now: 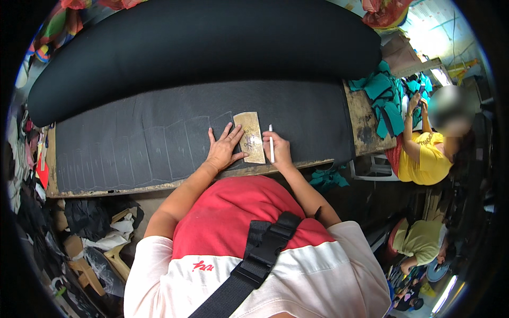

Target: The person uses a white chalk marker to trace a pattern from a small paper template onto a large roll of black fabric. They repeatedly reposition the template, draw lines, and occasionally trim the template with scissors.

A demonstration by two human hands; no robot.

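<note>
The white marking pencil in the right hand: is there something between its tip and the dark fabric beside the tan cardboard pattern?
Nothing visible. The white marking pencil in the right hand stands beside the right edge of the tan cardboard pattern, over bare dark fabric. The left hand lies flat on the pattern's left side, away from the pencil.

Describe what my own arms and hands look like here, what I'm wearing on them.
Both forearms are bare from the elbow down, with no gloves, watch or rings visible on the left hand or the right hand. Short white sleeves end above the elbows, part of a red-and-white shirt crossed by a black strap with a plastic buckle.
</note>
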